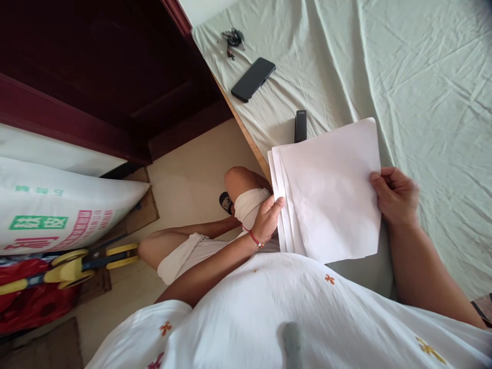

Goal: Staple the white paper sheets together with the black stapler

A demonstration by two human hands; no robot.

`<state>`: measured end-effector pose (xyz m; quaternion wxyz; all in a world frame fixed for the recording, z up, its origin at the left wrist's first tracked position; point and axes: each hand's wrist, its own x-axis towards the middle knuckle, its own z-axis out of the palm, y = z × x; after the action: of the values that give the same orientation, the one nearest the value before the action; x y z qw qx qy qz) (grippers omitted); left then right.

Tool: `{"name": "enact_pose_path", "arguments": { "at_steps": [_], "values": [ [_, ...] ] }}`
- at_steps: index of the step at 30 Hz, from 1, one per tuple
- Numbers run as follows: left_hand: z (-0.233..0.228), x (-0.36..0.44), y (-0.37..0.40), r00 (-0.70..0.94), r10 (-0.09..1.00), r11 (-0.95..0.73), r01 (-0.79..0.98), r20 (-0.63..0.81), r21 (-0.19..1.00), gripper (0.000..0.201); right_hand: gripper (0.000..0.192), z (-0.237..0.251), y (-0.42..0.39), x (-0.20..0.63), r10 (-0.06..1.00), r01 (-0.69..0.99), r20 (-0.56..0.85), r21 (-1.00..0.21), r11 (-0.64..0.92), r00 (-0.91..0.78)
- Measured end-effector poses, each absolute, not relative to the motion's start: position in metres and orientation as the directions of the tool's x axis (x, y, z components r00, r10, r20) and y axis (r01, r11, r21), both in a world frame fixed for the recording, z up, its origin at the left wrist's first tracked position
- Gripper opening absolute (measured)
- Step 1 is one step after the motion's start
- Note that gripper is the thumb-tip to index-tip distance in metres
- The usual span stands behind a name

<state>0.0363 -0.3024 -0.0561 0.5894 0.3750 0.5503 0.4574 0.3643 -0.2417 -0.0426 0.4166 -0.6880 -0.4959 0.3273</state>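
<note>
Both hands hold a stack of white paper [330, 192] over the near edge of the bed [423, 77] — left hand [267, 218] and right hand [394, 195] pinching opposite edges, keeping sheets even. A phone [252, 79] lies farther off.

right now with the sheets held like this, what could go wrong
1. The sheets are fanned at the left edge, not squared. The left hand touches only that edge, so loose ones might slip out.
2. The right hand pinches just the right edge; the paper could crease there.
3. The stapler and phone lie near the bed edge and could get knocked off.
</note>
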Motion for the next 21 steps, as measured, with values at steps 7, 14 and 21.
{"name": "enact_pose_path", "arguments": {
  "at_steps": [7,14,21],
  "values": [
    [-0.058,0.038,-0.302,0.005,0.955,0.294,-0.159,-0.297,0.942,0.063,0.037,-0.046,-0.238,0.362,0.917,0.407,0.073,-0.907,-0.102,0.392],
    [-0.062,0.036,-0.304,-0.049,0.965,0.254,-0.066,-0.257,0.965,0.055,0.04,-0.05,-0.238,0.369,0.946,0.419,0.013,-0.898,-0.132,0.324],
    [-0.066,0.035,-0.311,-0.167,0.953,0.252,-0.022,-0.252,0.968,0.07,0.037,-0.05,-0.238,0.369,0.943,0.422,-0.002,-0.894,-0.15,0.332]
  ]
}}
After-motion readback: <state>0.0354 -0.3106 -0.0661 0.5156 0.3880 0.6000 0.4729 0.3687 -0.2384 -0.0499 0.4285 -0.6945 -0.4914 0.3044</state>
